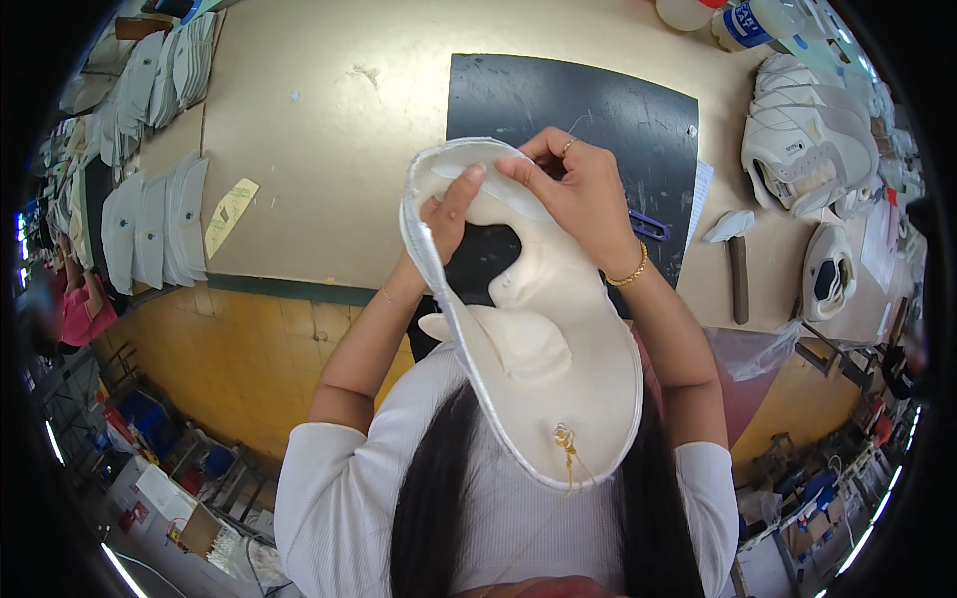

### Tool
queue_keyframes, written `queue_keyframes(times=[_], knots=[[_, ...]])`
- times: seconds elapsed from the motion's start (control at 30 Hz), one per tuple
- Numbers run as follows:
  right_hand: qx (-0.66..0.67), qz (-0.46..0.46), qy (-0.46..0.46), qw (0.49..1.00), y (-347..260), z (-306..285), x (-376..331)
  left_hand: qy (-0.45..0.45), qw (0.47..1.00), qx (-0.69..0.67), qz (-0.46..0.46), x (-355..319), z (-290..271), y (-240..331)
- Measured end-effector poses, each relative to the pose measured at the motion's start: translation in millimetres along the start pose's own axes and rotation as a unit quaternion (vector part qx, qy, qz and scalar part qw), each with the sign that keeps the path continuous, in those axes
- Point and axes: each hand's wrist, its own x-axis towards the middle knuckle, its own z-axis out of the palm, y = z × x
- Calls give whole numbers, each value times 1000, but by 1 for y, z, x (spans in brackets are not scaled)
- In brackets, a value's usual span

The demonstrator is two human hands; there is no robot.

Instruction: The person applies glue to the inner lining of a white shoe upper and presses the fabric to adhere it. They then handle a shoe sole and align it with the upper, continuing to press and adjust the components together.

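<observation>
Gripping white shoe upper (528, 329), left hand (446, 221), right hand (583, 194)

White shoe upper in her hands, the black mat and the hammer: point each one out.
white shoe upper (543, 329), head view, on its pale inner lining.
black mat (568, 110), head view, on its bare top part.
hammer (739, 279), head view, on its brown handle.

Scene is evenly and brightly lit from overhead; shadows under the hands are kept soft. Mild glare is seen on the tan table (329, 130) and the black mat (558, 110). Strong fisheye bending and a black vignette are seen at the rim. Centre is rendered sharp; edges are smeared and blurred.
</observation>
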Motion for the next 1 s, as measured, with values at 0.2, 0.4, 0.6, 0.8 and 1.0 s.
queue_keyframes(times=[0.2, 0.4, 0.6, 0.8, 1.0], knots=[[18, -23, 29, 999, 0, -3, -7, -6, 998, -65, 10, 6, -5, -5], [-28, 50, 15, 998, 1, -12, -13, 15, 998, -57, -18, 10, 2, 5], [-19, -26, 80, 996, 10, -9, -15, 11, 999, -41, 22, 25, -11, -12], [-36, 63, 9, 997, 9, -12, -6, -47, 999, -18, -20, 42, -10, 8], [30, 43, 149, 987, 51, -6, 33, -51, 995, -59, 57, 90, 3, 25]])
